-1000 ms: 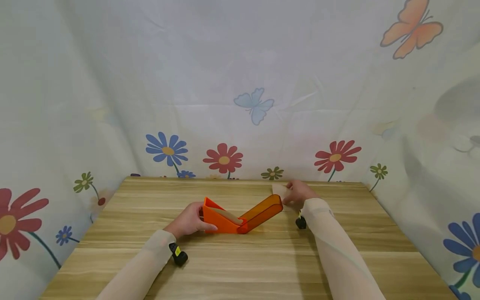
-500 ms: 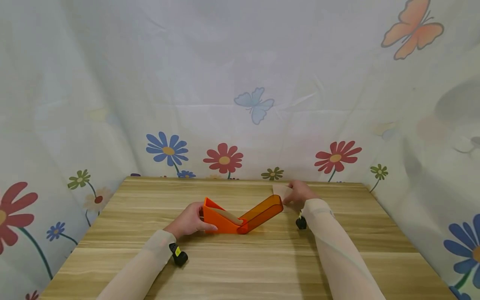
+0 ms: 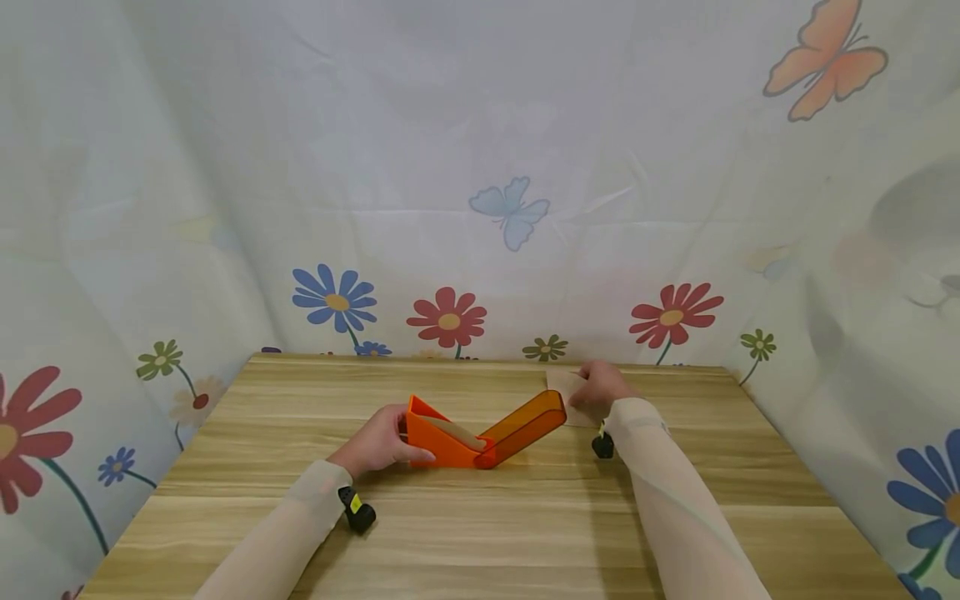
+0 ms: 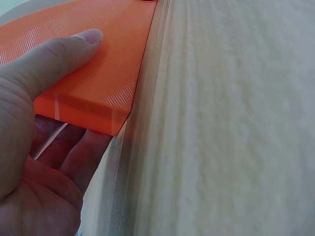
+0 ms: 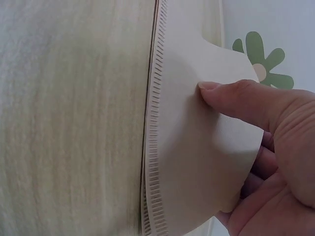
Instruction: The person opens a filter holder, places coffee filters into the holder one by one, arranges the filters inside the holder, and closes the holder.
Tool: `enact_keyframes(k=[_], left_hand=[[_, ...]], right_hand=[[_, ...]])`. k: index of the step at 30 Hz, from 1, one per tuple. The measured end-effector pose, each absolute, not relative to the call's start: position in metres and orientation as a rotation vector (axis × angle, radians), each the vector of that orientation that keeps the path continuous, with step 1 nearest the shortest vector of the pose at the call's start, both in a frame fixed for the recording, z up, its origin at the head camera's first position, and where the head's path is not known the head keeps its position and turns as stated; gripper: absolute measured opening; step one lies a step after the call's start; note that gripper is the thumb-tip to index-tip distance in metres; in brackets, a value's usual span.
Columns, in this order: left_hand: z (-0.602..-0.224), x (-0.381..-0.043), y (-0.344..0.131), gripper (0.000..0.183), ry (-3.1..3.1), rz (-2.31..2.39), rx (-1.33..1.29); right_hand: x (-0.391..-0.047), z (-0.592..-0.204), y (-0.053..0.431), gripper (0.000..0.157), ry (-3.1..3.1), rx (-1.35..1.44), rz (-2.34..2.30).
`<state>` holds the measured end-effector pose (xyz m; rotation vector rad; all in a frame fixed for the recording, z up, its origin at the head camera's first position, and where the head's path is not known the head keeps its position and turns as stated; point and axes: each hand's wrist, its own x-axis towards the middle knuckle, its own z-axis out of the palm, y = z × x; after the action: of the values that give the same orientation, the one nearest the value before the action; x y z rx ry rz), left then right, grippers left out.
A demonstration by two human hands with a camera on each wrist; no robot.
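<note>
My left hand (image 3: pixel 381 439) grips the closed end of an orange wedge-shaped holder (image 3: pixel 446 450), thumb on its near side and fingers behind. Its amber see-through lid (image 3: pixel 525 427) is swung up to the right on a hinge. Tan paper (image 3: pixel 452 430) shows inside the holder. Behind the lid's raised end, my right hand (image 3: pixel 602 389) pinches paper coffee filters (image 5: pixel 179 128). In the right wrist view, the thumb lies on the pale face of the top filter and the other fingers are behind. A crimped seam runs along the filters' edge, where more than one layer shows.
Both hands work over a wood-grain table (image 3: pixel 465 542), the filters near its back edge. A pale cloth backdrop (image 3: pixel 375 167) printed with flowers and butterflies hangs behind and at both sides.
The coffee filters in my right hand have tilted slightly, and more of their lower edge shows beside the lid. My left hand and the orange holder stay put.
</note>
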<state>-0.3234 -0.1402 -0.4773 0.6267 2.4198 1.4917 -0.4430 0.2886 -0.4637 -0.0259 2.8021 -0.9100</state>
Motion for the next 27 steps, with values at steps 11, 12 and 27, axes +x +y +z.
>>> enact_keyframes(k=[11,12,27], left_hand=[[-0.476,-0.321,-0.139,0.056,2.414,1.504,0.621],[-0.476,-0.321,-0.139,0.056,2.413,1.505,0.619],[-0.475,-0.321,-0.14,0.056,2.439,1.483,0.619]], right_hand=[[-0.435,-0.448,0.296,0.037,2.773,-0.099,-0.945],[-0.434,-0.447,0.298,0.04,2.767,-0.107,-0.949],[-0.43,-0.422,0.311,0.023,2.712,-0.231,-0.956]])
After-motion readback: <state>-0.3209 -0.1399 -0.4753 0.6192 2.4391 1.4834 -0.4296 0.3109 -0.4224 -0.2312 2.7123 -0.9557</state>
